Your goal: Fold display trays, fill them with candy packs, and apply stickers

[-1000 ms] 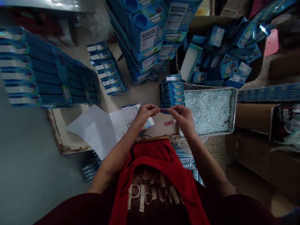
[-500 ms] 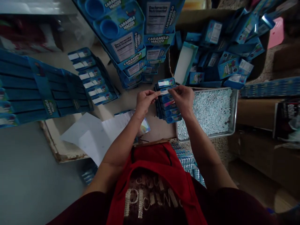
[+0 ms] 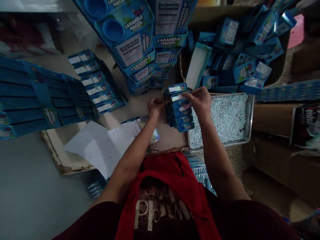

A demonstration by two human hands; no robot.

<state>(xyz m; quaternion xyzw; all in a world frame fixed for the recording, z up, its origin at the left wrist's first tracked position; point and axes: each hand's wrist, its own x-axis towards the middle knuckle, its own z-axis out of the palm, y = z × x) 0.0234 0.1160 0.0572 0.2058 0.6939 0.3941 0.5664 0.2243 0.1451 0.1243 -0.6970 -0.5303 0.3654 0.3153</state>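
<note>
A block of stacked blue candy boxes [image 3: 184, 120] stands on the table before me, round blue windows on their ends. The top two ends bear shiny white label strips [image 3: 177, 89]. My right hand [image 3: 202, 101] is closed at the second box, fingertips on the right end of its strip. From its grip a loose pinkish label [image 3: 185, 107] hangs over the third box. My left hand [image 3: 155, 108] is at the left side of the stack, one digit stretched out to the second box's edge, the others loosely bent.
A metal tray [image 3: 250, 128] of pale blue pellets is at right, below a carton of jumbled blue boxes [image 3: 243, 71]. Tall blue display boxes [image 3: 135, 50] rise behind the stack. More labelled boxes [image 3: 100, 88] and white sheets [image 3: 100, 143] are at left.
The hands have drawn apart. My left hand has slid off the second box's strip to the left; my right hand has shifted slightly right, the pinkish label with it.
</note>
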